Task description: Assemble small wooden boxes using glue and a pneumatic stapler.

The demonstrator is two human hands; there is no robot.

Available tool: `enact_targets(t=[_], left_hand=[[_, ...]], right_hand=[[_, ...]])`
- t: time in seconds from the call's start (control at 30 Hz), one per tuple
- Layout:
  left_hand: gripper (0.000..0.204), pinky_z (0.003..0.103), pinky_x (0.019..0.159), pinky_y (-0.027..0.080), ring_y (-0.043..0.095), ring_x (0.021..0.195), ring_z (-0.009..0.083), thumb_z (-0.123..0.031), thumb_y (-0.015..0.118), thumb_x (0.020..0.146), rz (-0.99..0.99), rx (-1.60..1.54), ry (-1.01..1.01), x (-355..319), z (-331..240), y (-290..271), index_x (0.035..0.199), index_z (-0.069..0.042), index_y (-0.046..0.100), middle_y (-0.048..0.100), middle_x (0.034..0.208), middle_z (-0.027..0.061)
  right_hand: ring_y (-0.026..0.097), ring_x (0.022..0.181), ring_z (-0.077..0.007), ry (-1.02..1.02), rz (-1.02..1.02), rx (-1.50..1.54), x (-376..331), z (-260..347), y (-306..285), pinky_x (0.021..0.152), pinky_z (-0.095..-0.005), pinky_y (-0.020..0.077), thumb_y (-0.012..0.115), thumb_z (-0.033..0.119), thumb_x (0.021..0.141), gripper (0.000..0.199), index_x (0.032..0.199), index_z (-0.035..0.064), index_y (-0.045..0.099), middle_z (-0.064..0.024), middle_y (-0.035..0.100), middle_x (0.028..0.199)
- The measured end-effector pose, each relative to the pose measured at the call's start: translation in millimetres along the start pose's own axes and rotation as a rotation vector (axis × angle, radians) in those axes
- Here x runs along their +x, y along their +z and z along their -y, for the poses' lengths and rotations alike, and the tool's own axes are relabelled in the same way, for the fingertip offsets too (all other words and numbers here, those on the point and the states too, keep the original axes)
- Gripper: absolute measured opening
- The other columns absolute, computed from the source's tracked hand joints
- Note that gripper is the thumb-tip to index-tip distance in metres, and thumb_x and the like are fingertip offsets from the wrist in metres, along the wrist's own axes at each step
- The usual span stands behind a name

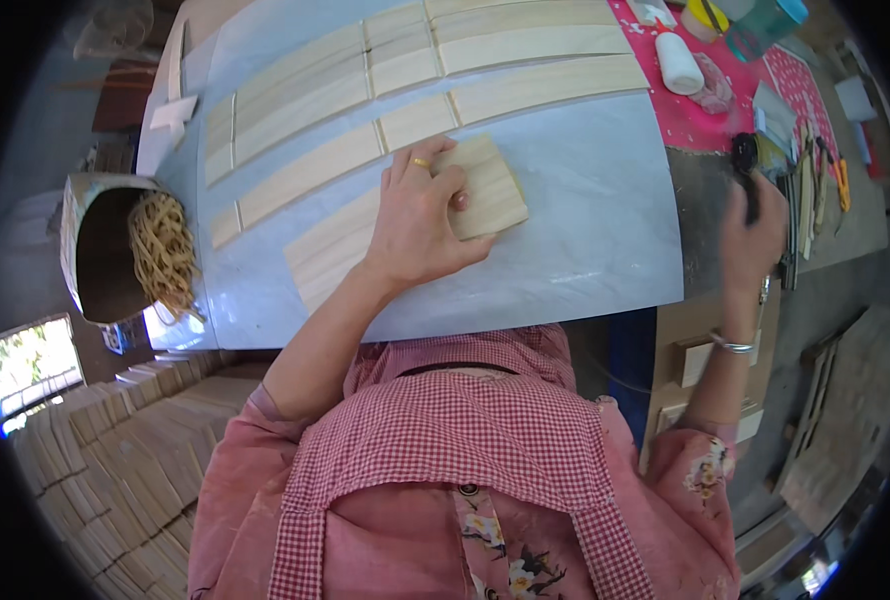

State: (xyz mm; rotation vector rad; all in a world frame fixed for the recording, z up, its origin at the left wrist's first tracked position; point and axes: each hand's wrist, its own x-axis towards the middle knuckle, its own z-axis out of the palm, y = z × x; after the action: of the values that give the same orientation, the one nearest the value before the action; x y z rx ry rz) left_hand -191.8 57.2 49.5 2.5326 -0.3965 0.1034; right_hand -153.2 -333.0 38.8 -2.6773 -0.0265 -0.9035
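A person in a pink floral shirt and red-checked apron (445, 440) works at a pale, marbled tabletop (585, 265), the left hand (420, 215) set across a pale wooden board (495, 185) and holding it, fingers bent at its far edge and thumb along its near one. The board lies directly beneath that hand and shows on both sides of it; whether it is a single piece cannot be told under the palm. A yellow ring (421, 162) circles one finger. The right hand (755, 235), well apart to the right, is closed around a black tool (744, 155), its exact kind lost to blur. Beyond the left hand, long pale wooden strips (535, 90) lie in rows. To its left, tan looped strands (163, 250) spill from an open carton (105, 182). Beyond the right hand and slightly left, a white bottle (678, 65) with a red tip rests on a pink sheet (650, 115); just to that hand's right, an orange-handled tool (844, 185) lies among other slender tools.
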Motion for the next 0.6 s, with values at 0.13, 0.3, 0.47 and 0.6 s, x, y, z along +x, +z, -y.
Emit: enact_targets(t=[0.13,0.3,0.47,0.6], left_hand=[[0.042,0.047,0.106,0.037,0.045,0.129,0.0378,-0.026,0.087,0.06,-0.042,0.016,-0.008,1,-3,-1,0.082,-0.009,0.055,0.057,0.129,0.0196],[0.042,0.045,0.106,0.036,0.046,0.127,0.0368,-0.029,0.085,0.064,-0.141,0.097,0.071,-2,-3,2,0.086,-0.009,0.056,0.057,0.133,0.0182],[0.038,0.044,0.102,0.037,0.048,0.119,0.0357,-0.036,0.08,0.066,-0.203,0.049,0.042,2,0,19,0.086,-0.009,0.062,0.056,0.135,0.0193],[0.04,0.043,0.101,0.037,0.049,0.117,0.0348,-0.039,0.078,0.068,-0.205,0.089,0.061,4,-2,22,0.09,-0.008,0.067,0.059,0.131,0.0186]], right_hand=[[0.065,0.099,-0.0403,0.246,0.303,-0.355,-5,-117,-13,0.087,-0.0456,0.0532,0.072,0.028,0.09,0.048,0.124,-0.0046,0.062,-0.0225,0.067,0.113],[0.067,0.099,-0.0434,0.228,0.419,-0.359,6,-134,8,0.087,-0.0466,0.0535,0.074,0.034,0.087,0.057,0.125,-0.0063,0.059,-0.0277,0.066,0.117],[0.067,0.099,-0.0459,0.226,0.461,-0.452,32,-146,23,0.088,-0.047,0.0535,0.073,0.031,0.086,0.052,0.119,-0.008,0.062,-0.032,0.067,0.114],[0.07,0.079,-0.0382,0.343,0.527,-0.389,52,-158,8,0.073,-0.0425,0.0568,0.072,0.027,0.085,0.043,0.109,-0.0085,0.065,-0.0255,0.071,0.092]])
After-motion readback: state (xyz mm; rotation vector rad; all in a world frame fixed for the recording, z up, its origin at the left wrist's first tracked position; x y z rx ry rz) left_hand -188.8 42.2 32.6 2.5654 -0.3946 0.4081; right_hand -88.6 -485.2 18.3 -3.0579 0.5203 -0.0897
